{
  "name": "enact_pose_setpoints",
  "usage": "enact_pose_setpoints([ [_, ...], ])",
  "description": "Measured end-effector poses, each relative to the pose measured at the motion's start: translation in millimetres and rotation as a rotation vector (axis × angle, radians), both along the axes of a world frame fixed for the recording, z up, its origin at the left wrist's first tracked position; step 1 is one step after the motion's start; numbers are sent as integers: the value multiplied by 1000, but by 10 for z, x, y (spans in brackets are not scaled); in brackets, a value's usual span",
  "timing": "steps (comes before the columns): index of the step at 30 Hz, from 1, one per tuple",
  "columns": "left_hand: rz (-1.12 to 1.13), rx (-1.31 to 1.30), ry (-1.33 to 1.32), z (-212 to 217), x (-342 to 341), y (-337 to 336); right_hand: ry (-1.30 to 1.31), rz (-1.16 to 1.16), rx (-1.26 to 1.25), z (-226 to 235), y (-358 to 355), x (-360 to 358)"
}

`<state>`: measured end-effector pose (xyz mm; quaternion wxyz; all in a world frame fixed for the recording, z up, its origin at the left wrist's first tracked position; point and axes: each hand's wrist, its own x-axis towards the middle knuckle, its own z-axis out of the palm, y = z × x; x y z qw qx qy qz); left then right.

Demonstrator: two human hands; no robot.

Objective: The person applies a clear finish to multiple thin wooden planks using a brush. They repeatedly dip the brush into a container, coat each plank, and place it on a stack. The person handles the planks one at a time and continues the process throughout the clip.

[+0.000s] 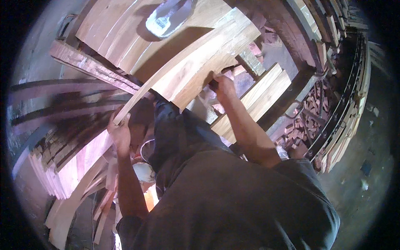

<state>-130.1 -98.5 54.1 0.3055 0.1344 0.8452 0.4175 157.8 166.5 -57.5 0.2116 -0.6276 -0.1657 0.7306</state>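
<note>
My left hand (pixel 120 130) is closed around the lower end of a long, thin, curved wooden strip (pixel 143 89). The strip runs up and to the right along the left edge of a pale panel of boards (pixel 200 68) laid side by side. At the panel's right edge, my right hand (pixel 223 86) has its fingers curled against the wood; part of the fingers is hidden. Beyond the strip lie wider wooden boards (pixel 112 31) with white lines along their joints. On them rests a white tub (pixel 166 21) with a brush in it, holding white stuff.
Curved slats (pixel 71 208) and stacked boards (pixel 83 162) stand at my left. A rough wooden beam (pixel 89 68) juts out at the upper left. Right of me are pale planks (pixel 266 85), a heap of wood offcuts (pixel 300 129) and long stacked boards (pixel 346 129).
</note>
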Motion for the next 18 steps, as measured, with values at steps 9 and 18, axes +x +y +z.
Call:
enact_pose_setpoints([
  [9, -90, -100, 102, 100, -86, 61, 288, -525, 64, 181, -315, -541],
  [18, -96, -261, 195, -158, -247, -67, 976, -606, -122, 984, -294, -307],
])
